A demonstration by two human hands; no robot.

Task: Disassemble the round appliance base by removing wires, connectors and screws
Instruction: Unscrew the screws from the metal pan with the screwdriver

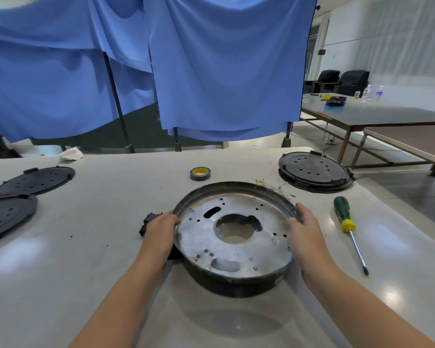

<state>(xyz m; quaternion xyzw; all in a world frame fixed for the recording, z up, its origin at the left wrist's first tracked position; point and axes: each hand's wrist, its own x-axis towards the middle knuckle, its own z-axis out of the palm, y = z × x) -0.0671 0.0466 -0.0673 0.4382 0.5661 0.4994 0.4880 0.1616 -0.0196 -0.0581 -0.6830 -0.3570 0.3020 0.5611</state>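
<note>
My left hand [161,228] and right hand [303,228] clasp round base [232,237] by rim. Stiff metal, likely light; edges maybe sharp, slippery.

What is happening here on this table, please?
A person holds the round appliance base by its rim, the left hand on one side and the right hand on the other. Loose wires lie just behind it. A green screwdriver lies untouched to the right, a tape roll farther back, and black covers around.
</note>
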